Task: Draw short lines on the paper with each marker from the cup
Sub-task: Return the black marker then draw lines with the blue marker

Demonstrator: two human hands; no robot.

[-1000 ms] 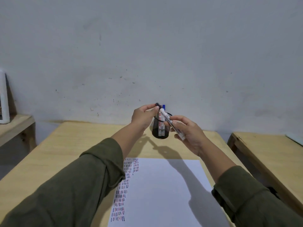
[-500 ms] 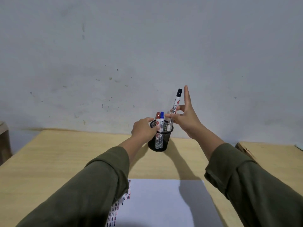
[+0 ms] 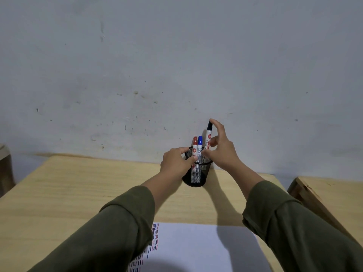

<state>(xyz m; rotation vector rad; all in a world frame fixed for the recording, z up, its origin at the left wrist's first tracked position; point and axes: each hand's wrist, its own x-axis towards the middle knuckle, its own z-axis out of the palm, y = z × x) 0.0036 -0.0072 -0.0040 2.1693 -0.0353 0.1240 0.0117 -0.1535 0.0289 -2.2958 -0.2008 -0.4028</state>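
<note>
A black mesh cup (image 3: 197,178) stands at the far edge of the wooden table (image 3: 78,189), against the wall. My left hand (image 3: 176,161) grips its rim on the left side. A red-capped marker (image 3: 195,148) and a blue-capped marker (image 3: 200,147) stand upright in the cup. My right hand (image 3: 223,149) holds a black-capped marker (image 3: 208,137) upright, its lower end inside the cup, a fingertip on its cap. White paper (image 3: 202,250) lies near me, with short red, blue and black lines (image 3: 154,240) along its left side, partly hidden by my left sleeve.
A grey wall (image 3: 176,65) rises right behind the table. Another wooden table (image 3: 330,195) stands to the right, across a narrow gap. A dark object (image 3: 5,167) sits at the far left edge of the view.
The black-capped marker has gone from being held above the cup down into it. My right index finger moved onto its cap. The left hand stays on the cup.
</note>
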